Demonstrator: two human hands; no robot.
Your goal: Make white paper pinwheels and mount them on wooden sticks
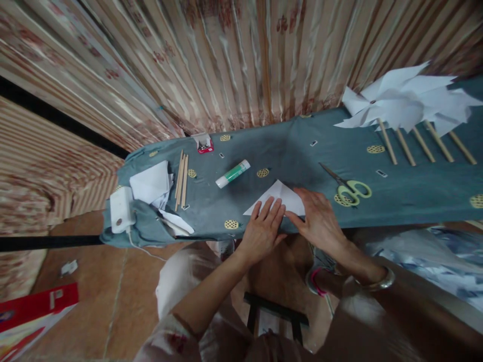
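Note:
A sheet of white paper (278, 193), folded into a triangle, lies near the front edge of the cloth-covered table. My left hand (264, 223) rests flat on its lower left part, fingers stretched out. At the paper's right corner is my right hand (317, 216), its thumb and fingers apart and touching the edge. Just beyond the paper lies a green and white glue stick (233, 174). Scissors with light green handles (349, 190) lie to the right of my right hand, blades slightly apart.
White paper pinwheels (403, 100) on wooden sticks lie at the far right. Several loose sticks (181, 181), a small red box of pins (204, 144), a stack of white paper (150, 183) and a white power strip (121, 208) are at the left. A curtain (241, 65) hangs behind the table.

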